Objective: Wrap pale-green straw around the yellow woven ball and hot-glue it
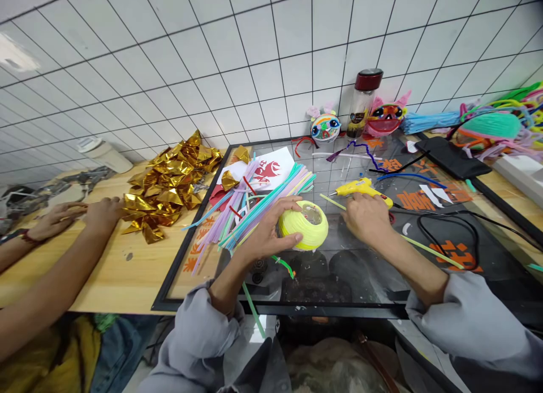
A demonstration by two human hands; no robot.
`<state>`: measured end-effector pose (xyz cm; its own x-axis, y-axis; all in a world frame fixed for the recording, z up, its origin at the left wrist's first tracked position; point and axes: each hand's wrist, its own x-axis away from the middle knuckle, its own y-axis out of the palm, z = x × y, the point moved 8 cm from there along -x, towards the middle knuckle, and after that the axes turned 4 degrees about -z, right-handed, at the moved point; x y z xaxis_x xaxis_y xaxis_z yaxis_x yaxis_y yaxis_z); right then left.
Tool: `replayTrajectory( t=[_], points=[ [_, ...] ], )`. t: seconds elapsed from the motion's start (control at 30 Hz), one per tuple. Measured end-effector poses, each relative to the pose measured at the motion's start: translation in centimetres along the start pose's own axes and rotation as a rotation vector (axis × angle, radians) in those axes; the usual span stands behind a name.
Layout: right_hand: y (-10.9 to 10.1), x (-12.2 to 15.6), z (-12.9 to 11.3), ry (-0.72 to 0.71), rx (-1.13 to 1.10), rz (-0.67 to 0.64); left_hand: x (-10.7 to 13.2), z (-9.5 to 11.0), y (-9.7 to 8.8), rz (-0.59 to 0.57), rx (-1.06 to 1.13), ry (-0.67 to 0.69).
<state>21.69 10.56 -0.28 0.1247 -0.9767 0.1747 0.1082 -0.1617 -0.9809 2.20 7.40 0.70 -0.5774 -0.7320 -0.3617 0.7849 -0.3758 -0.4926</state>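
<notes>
My left hand (275,229) is curved around the side of a round, hollow ball wrapped in bright yellow pipe cleaner (311,234), thumb in front and fingers behind. An opening shows in its top. A pale yellow-green pipe cleaner (432,251) runs through my right hand (367,217), whose fingers are closed on it. Just behind those fingers lies a yellow hot glue gun (354,186), partly covered by them, its nozzle pointing left. A bundle of pastel pipe cleaners (271,206) lies beside my left hand.
Two decorated animal-face balls (324,126) (384,119) and a glass bottle (358,107) stand by the wall. A black cord (475,234) loops at right, near colourful pipe cleaners (487,124). A co-worker's hands (102,215) rest by gold foil pieces (169,184) at left.
</notes>
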Motion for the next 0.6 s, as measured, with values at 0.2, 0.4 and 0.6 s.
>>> replayTrajectory(
  t=[0.2, 0.4, 0.6],
  points=[
    [1.2, 0.6, -2.3, -0.061, -0.028, -0.048, -0.2, 0.1, 0.4, -0.007, -0.015, -0.056],
    [0.3, 1.5, -2.9, -0.201, -0.150, -0.062, -0.4, 0.3, 0.4, 0.005, -0.022, -0.079],
    [-2.4, -0.1, 5.5, 0.176, -0.177, 0.306, -0.3, 0.3, 0.4, 0.009, -0.035, -0.080]
  ],
)
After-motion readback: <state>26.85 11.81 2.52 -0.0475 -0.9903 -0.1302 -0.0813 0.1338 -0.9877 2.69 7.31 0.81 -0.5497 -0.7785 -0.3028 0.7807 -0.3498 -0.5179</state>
